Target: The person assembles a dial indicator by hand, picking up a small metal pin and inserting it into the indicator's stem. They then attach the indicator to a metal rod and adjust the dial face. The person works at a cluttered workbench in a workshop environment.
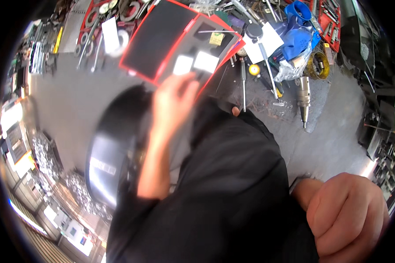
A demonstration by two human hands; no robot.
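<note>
The left grip [173,98] is blurred, so whether it touches the open red case [156,41] just ahead cannot be told; two white patches [206,62] there are washed out. The lower edge crops the right grip [347,215], whose palm is hidden.

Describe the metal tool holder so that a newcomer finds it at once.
On the grey workbench, start at the open red case, then go right to the yellow ring. Just below it, to the left, lies the metal tool holder. Unlike the slender rod nearby, it is thick, stepped and tapers toward a small knob.
</note>
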